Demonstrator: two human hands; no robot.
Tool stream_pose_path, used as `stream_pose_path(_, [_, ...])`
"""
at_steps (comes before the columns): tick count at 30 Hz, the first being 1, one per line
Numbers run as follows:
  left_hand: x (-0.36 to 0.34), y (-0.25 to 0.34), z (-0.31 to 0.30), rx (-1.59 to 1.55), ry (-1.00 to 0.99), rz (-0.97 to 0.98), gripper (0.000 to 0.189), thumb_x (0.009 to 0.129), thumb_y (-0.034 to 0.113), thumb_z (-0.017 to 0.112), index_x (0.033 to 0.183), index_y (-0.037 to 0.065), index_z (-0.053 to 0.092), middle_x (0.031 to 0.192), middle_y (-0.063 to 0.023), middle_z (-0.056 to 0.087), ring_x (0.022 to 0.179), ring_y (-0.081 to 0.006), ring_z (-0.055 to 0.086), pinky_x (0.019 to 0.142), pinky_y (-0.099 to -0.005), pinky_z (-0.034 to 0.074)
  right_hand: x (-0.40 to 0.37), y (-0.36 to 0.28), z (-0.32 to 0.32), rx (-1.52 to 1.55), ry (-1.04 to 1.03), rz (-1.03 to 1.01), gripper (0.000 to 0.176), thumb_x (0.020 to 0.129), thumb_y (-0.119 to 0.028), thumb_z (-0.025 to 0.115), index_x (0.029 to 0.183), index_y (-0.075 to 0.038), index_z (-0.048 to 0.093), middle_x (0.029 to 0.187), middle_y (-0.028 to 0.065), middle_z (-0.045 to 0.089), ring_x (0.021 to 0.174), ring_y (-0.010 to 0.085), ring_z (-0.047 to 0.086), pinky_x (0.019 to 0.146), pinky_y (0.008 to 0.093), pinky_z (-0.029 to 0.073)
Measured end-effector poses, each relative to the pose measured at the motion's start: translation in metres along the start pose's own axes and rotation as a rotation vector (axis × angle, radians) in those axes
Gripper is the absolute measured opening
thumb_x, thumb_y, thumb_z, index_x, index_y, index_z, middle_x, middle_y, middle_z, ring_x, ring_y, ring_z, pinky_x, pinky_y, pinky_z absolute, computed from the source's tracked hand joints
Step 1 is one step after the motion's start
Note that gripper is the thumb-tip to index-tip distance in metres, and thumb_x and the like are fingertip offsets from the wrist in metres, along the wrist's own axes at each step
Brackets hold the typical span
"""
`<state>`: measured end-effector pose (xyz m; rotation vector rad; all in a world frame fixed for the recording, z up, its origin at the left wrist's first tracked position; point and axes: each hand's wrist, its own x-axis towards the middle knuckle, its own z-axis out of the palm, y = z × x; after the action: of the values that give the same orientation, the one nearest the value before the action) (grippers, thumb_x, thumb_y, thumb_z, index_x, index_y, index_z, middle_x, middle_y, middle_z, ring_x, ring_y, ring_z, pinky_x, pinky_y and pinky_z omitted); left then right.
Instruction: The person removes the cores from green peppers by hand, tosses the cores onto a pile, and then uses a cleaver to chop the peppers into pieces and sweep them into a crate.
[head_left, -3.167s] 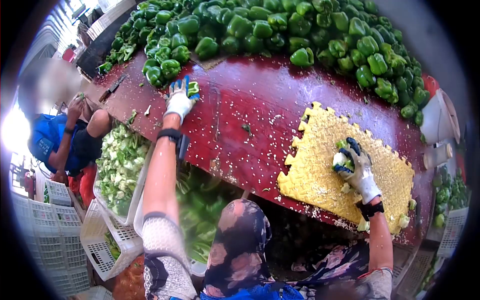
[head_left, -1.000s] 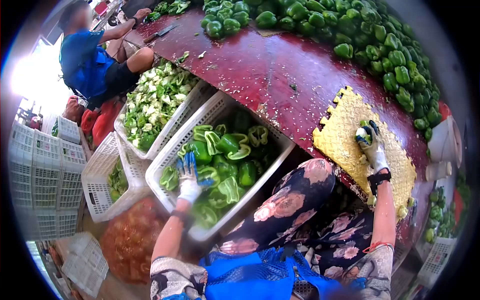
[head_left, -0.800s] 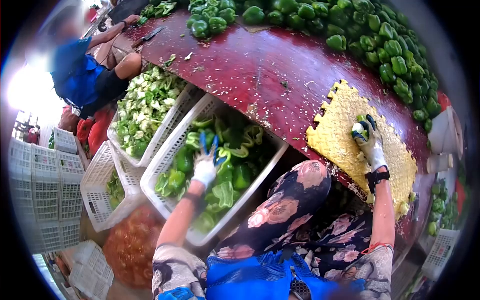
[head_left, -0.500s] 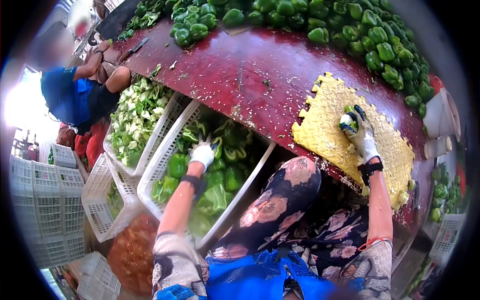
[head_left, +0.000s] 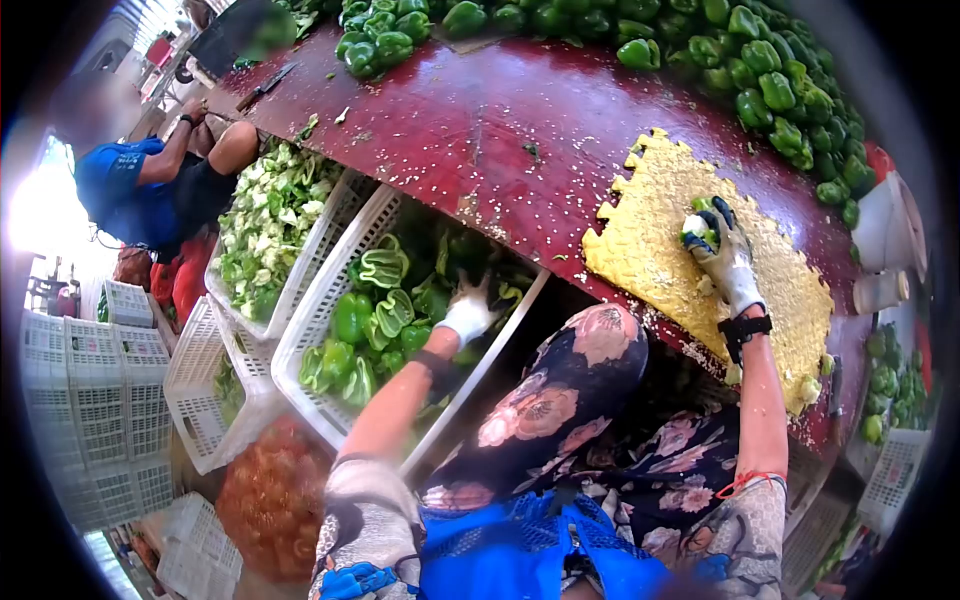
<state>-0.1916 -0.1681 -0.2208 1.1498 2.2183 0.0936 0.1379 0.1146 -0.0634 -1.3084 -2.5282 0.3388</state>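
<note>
My left hand point(head_left: 468, 312), in a white glove, reaches into a white plastic crate point(head_left: 292, 345) of cut green peppers point(head_left: 385, 268). Its fingers look apart among the pepper halves, with the tips partly hidden. Over a yellow foam mat point(head_left: 655, 215) on the red table, my gloved right hand point(head_left: 728, 258) curls its dark-coated fingers round a green and white pepper core point(head_left: 696, 230). Pale seeds and scraps lie on the mat around it.
Whole green peppers point(head_left: 760, 85) are heaped along the far side of the red table point(head_left: 480, 130). A knife point(head_left: 268, 86) lies at its left end, near a seated person point(head_left: 140, 190). Beside my crate stands another crate of pepper pieces point(head_left: 275, 225). A red mesh sack point(head_left: 275, 500) is below.
My left hand has moved right within the crate, toward its right side, uncovering pepper halves on the left. My right hand stays over the mat with the core.
</note>
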Motion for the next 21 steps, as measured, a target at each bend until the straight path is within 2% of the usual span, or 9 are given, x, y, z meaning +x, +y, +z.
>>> stream_pose_path(1, [-0.007, -0.010, -0.009, 0.000, 0.006, -0.007, 0.083, 0.087, 0.060, 0.055, 0.153, 0.015, 0.032, 0.145, -0.0381, 0.035, 0.137, -0.0376, 0.041, 0.111, -0.0516, 0.036, 0.001, -0.001, 0.000, 0.005, 0.001, -0.008, 0.053, 0.081, -0.026, 0.074, 0.128, -0.007, 0.059, 0.151, 0.0086, 0.042, 0.132, 0.0369, 0.045, 0.113, 0.0439, 0.034])
stream_pose_path(3, [-0.027, -0.027, -0.020, 0.084, 0.151, 0.349, 0.080, 0.085, 0.060, 0.057, 0.149, 0.016, 0.038, 0.148, -0.0291, 0.037, 0.137, -0.0398, 0.039, 0.112, -0.0518, 0.034, 0.001, -0.001, -0.001, 0.004, -0.015, 0.012, 0.054, 0.082, -0.026, 0.074, 0.129, -0.005, 0.058, 0.151, 0.0096, 0.042, 0.133, 0.0357, 0.045, 0.113, 0.0419, 0.035])
stream_pose_path(7, [-0.044, -0.023, -0.038, 0.471, 0.443, 0.258, 0.077, 0.085, 0.049, 0.064, 0.149, 0.014, 0.040, 0.156, -0.0180, 0.031, 0.143, -0.0393, 0.029, 0.119, -0.0503, 0.021, 0.001, 0.002, 0.003, 0.010, 0.020, -0.047, 0.054, 0.081, -0.021, 0.076, 0.129, -0.004, 0.057, 0.148, 0.0136, 0.044, 0.131, 0.0352, 0.048, 0.110, 0.0410, 0.039])
stream_pose_path(8, [-0.037, -0.028, -0.034, 0.357, 0.286, 0.152, 0.076, 0.086, 0.050, 0.063, 0.149, 0.012, 0.040, 0.156, -0.0187, 0.031, 0.145, -0.0391, 0.025, 0.120, -0.0496, 0.018, 0.001, 0.003, 0.004, 0.043, 0.014, -0.051, 0.055, 0.081, -0.020, 0.076, 0.130, -0.005, 0.056, 0.148, 0.0147, 0.045, 0.131, 0.0347, 0.048, 0.110, 0.0408, 0.040])
stream_pose_path(12, [-0.015, -0.093, -0.026, -0.203, 0.440, 0.265, 0.071, 0.089, 0.053, 0.059, 0.145, 0.010, 0.046, 0.158, -0.0173, 0.028, 0.148, -0.0377, 0.018, 0.121, -0.0493, 0.013, 0.002, 0.015, 0.013, 0.059, 0.037, -0.086, 0.057, 0.082, -0.018, 0.076, 0.132, -0.005, 0.054, 0.146, 0.0172, 0.046, 0.130, 0.0344, 0.050, 0.109, 0.0406, 0.042])
stream_pose_path(15, [-0.033, -0.103, -0.080, 0.492, 0.850, 0.074, 0.063, 0.095, 0.047, 0.050, 0.149, 0.016, 0.041, 0.161, -0.0148, 0.023, 0.150, -0.0365, 0.012, 0.121, -0.0536, 0.004, 0.003, 0.008, 0.008, 0.090, -0.017, -0.007, 0.058, 0.082, -0.018, 0.076, 0.133, -0.005, 0.053, 0.144, 0.0174, 0.048, 0.131, 0.0344, 0.049, 0.109, 0.0403, 0.041])
stream_pose_path(17, [-0.020, -0.157, -0.051, 0.364, 0.709, 0.017, 0.066, 0.095, 0.050, 0.048, 0.152, 0.020, 0.035, 0.162, -0.0141, 0.019, 0.150, -0.0381, 0.009, 0.120, -0.0563, 0.004, 0.001, 0.010, 0.011, 0.094, -0.006, 0.013, 0.056, 0.082, -0.019, 0.076, 0.132, -0.005, 0.055, 0.143, 0.0176, 0.049, 0.131, 0.0347, 0.048, 0.109, 0.0404, 0.041])
stream_pose_path(19, [-0.045, -0.142, -0.052, 0.570, 0.412, -0.124, 0.065, 0.096, 0.051, 0.047, 0.153, 0.023, 0.034, 0.162, -0.0142, 0.017, 0.150, -0.0377, 0.010, 0.120, -0.0581, 0.004, 0.005, 0.016, 0.014, 0.006, 0.048, -0.099, 0.056, 0.082, -0.021, 0.076, 0.131, -0.004, 0.055, 0.143, 0.0172, 0.049, 0.129, 0.0354, 0.049, 0.110, 0.0406, 0.040])
stream_pose_path(21, [-0.050, -0.161, -0.044, 0.486, 0.470, -0.063, 0.067, 0.095, 0.052, 0.049, 0.154, 0.025, 0.032, 0.163, -0.0130, 0.016, 0.149, -0.0389, 0.014, 0.119, -0.0605, 0.006, 0.001, 0.017, 0.014, 0.044, 0.046, -0.095, 0.056, 0.083, -0.022, 0.075, 0.131, -0.003, 0.055, 0.145, 0.0171, 0.047, 0.130, 0.0359, 0.048, 0.111, 0.0407, 0.039])
